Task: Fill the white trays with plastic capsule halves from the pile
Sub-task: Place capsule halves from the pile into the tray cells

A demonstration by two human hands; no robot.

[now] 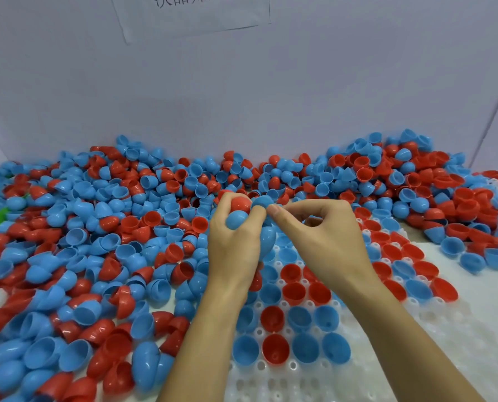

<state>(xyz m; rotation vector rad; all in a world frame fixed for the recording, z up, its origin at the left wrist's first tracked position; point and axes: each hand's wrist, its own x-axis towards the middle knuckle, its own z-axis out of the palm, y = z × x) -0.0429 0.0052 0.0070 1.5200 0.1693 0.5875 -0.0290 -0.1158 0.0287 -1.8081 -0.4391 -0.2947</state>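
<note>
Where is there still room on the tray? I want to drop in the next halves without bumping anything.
Bare sockets lie along the white tray's near and right side, beyond the seated halves. The loose pile crowds the left and far side. Both hands, left hand and right hand, cover the tray's far middle.

Capsule halves (pixel 76 236): smooth plastic, red & blue, slight sheen, soft highlights on the domes. White tray (pixel 433 329): moulded plastic w/ round holes, semi-gloss, a bit translucent. Back wall (pixel 329 91): matt, flat, pale grey. Paper sheet (pixel 195 15) on wall: thin, matt.
</note>
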